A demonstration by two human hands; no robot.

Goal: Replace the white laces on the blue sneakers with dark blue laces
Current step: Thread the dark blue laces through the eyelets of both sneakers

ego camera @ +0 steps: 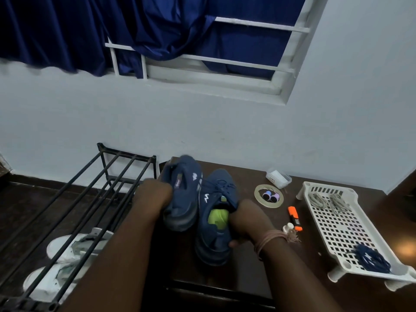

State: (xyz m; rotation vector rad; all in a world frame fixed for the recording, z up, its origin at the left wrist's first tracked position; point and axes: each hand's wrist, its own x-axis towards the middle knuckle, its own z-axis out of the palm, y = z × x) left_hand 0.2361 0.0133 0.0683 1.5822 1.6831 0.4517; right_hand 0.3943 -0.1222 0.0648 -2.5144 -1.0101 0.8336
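The left hand [155,194] is mostly hidden: its fingers go behind the left sneaker [182,192], so only the back of the hand and wrist show, and I cannot tell for certain how tightly it closes, though it seems to be grasping that shoe by its side. The left sneaker is tipped on edge and slightly blurred. The right hand [244,221] is curled round the heel collar of the right sneaker [213,212], thumb under the rim, fingers tucked inside by the lime-green insole (a cord is wound about that wrist).

Two blue sneakers, then, side by side and touching on the dark wooden table [304,224]; the right one is threaded with dark blue lacing [219,184], while the other's eyelets cannot be made out.

In the white perforated tray [342,226] to the right lie two pale bundles of laces [328,200] at the far end and one bundle of dark blue laces [371,258] at the near end. Between shoes and tray: one tape roll [269,196], one orange highlighter [295,218], one small clear box [278,177].

On the left a black metal rack [90,194] partly covers two white shoes [67,262] on the floor.
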